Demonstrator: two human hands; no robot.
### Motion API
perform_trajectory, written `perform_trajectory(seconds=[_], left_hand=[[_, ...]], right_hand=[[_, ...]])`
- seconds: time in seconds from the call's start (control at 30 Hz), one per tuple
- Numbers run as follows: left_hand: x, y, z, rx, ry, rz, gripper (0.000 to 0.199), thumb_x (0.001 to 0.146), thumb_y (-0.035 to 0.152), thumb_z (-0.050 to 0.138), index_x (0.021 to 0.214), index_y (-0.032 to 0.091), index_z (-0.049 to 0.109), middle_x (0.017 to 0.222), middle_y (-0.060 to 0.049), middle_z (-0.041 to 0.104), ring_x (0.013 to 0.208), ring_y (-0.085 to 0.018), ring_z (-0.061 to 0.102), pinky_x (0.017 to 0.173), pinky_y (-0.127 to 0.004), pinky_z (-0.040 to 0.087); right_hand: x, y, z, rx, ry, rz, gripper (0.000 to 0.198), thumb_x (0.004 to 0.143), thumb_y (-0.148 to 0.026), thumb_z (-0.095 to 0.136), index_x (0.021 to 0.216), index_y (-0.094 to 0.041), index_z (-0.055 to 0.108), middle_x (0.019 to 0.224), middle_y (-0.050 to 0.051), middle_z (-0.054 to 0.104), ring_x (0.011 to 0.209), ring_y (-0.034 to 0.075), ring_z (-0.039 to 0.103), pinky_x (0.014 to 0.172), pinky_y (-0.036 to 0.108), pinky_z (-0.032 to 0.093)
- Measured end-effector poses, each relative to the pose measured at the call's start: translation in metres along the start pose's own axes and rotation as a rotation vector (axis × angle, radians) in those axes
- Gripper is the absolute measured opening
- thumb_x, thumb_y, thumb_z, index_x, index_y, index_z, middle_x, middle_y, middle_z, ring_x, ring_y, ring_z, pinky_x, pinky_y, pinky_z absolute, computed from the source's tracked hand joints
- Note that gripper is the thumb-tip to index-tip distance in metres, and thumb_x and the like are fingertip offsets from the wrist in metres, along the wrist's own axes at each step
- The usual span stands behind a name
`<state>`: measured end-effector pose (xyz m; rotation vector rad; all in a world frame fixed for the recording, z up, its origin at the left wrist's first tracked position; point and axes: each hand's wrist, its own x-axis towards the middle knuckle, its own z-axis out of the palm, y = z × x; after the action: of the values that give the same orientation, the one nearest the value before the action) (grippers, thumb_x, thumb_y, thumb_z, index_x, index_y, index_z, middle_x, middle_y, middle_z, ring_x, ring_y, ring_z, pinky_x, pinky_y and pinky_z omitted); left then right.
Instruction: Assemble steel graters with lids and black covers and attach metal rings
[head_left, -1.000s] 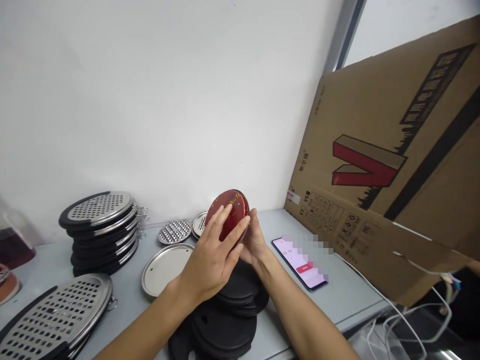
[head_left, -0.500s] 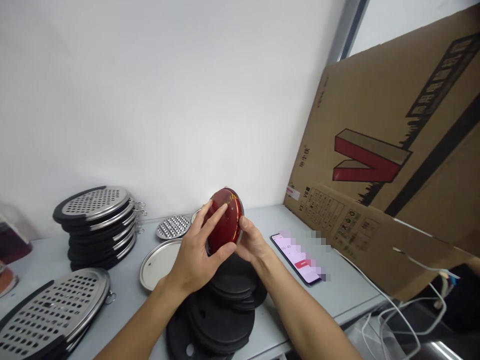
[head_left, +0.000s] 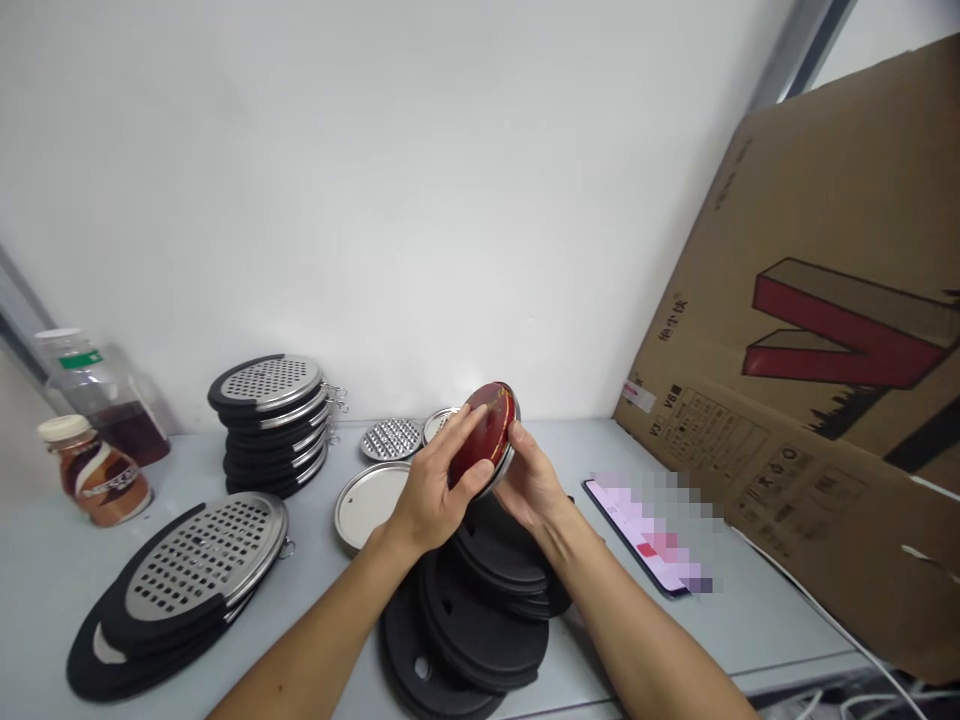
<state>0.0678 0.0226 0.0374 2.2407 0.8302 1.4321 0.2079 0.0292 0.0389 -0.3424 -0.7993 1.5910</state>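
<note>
A dark red, glossy round disc (head_left: pixel 480 437) with gold trim stands tilted, nearly edge-on, in front of me. My left hand (head_left: pixel 442 480) lies across its red face, fingers on top and thumb on the lower part. Behind it, my right hand (head_left: pixel 531 480) pinches the right edge with the thumb at the rim; most of its fingers are hidden. A metallic rim shows at the disc's right side. Just below both hands, several black round pieces (head_left: pixel 484 625) lie in an overlapping pile. Left of my hands rests a silver round plate (head_left: pixel 366 505) with a raised edge.
Perforated grater discs with black rims form a tall stack (head_left: pixel 274 420) and a lower pile (head_left: pixel 202 560) on the left. Small grater plates (head_left: pixel 391 438) lie by the wall. Two bottles (head_left: pixel 105 475) stand far left. A phone (head_left: pixel 637 535) and cardboard box (head_left: pixel 750 420) are right.
My view has swung left, bringing the bottles into sight. The red disc is turned more edge-on between my hands, and both hands still hold it.
</note>
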Motion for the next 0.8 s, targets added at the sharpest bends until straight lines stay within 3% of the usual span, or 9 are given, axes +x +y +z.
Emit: perform_trajectory(seconds=[0.37, 0.53, 0.67, 0.73, 0.8], left_hand=[[0.0, -0.007, -0.007, -0.064, -0.011, 0.028, 0.051, 0.093, 0.039, 0.052, 0.141, 0.022, 0.048, 0.148, -0.006, 0.046, 0.138, -0.026, 0.04, 0.116, -0.042, 0.03], [0.004, 0.0, -0.01, -0.336, 0.086, -0.059, 0.049, 0.097, 0.044, 0.04, 0.139, 0.021, 0.052, 0.144, -0.006, 0.051, 0.135, -0.026, 0.044, 0.115, -0.041, 0.032], [0.009, -0.009, -0.014, -0.668, 0.252, -0.312, 0.055, 0.095, 0.054, 0.038, 0.135, 0.02, 0.055, 0.141, -0.007, 0.055, 0.132, -0.026, 0.047, 0.112, -0.041, 0.037], [0.014, -0.021, -0.02, -0.865, 0.354, -0.489, 0.062, 0.094, 0.063, 0.033, 0.134, 0.02, 0.054, 0.137, -0.009, 0.057, 0.126, -0.027, 0.053, 0.104, -0.044, 0.045], [0.019, -0.035, -0.031, -1.006, 0.362, -0.617, 0.072, 0.09, 0.071, 0.029, 0.133, 0.019, 0.053, 0.133, -0.013, 0.06, 0.121, -0.03, 0.057, 0.096, -0.048, 0.05]], right_hand=[[-0.002, 0.002, 0.002, -0.014, -0.021, -0.001, 0.071, 0.074, -0.036, 0.078, 0.137, -0.033, 0.045, 0.105, 0.0, 0.07, 0.097, 0.022, 0.066, 0.097, 0.04, 0.047], [-0.001, 0.001, 0.004, -0.037, -0.039, -0.022, 0.059, 0.075, -0.04, 0.076, 0.128, -0.03, 0.053, 0.11, 0.003, 0.069, 0.103, 0.026, 0.064, 0.095, 0.046, 0.048], [0.001, -0.003, 0.006, 0.0, -0.041, 0.029, 0.038, 0.078, -0.047, 0.07, 0.107, -0.025, 0.062, 0.105, 0.005, 0.07, 0.105, 0.028, 0.063, 0.093, 0.049, 0.05], [0.003, -0.007, 0.007, 0.025, -0.034, 0.114, 0.041, 0.08, -0.058, 0.064, 0.101, -0.023, 0.063, 0.103, 0.007, 0.07, 0.104, 0.031, 0.063, 0.09, 0.052, 0.051], [0.004, -0.013, 0.005, 0.044, -0.016, 0.182, 0.05, 0.079, -0.066, 0.058, 0.101, -0.021, 0.063, 0.104, 0.011, 0.069, 0.105, 0.033, 0.063, 0.088, 0.055, 0.051]])
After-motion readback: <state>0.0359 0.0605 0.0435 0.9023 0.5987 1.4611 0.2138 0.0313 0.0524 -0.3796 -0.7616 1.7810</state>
